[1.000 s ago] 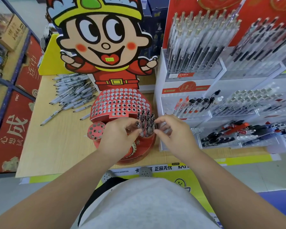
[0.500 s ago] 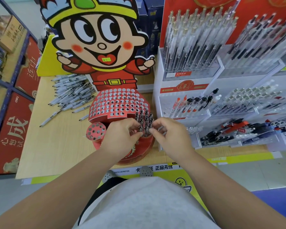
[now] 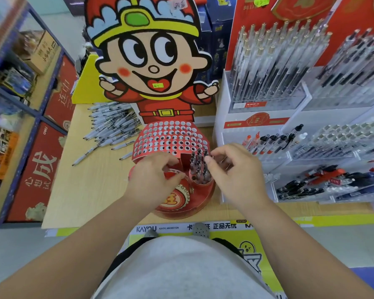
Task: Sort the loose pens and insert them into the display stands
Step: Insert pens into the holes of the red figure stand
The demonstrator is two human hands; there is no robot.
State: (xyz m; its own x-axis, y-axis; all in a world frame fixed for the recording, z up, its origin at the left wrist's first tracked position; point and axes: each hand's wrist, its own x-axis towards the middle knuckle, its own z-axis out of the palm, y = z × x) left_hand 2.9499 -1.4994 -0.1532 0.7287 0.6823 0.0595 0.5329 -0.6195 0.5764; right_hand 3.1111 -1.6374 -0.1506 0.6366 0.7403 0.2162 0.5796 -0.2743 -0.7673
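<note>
Pens [image 3: 199, 167] clustered at stand [image 3: 171, 137] right edge; left hand [image 3: 153, 178], right hand [image 3: 233, 173] flanking.

Left hand [image 3: 153, 179]: fingers loosely curled, over red display stand [image 3: 171, 138] front.
Right hand [image 3: 233, 172]: fingertips [image 3: 208, 159] at inserted pens [image 3: 199, 169]; grip unclear.
Loose pens [image 3: 112, 126]: heaped on wooden table [image 3: 84, 186], left of stand.

Glossy red cardboard stand [image 3: 171, 139], pale matt wood-grain table [image 3: 91, 186], clear shiny plastic racks [image 3: 268, 100], plastic pens [image 3: 112, 126].
</note>
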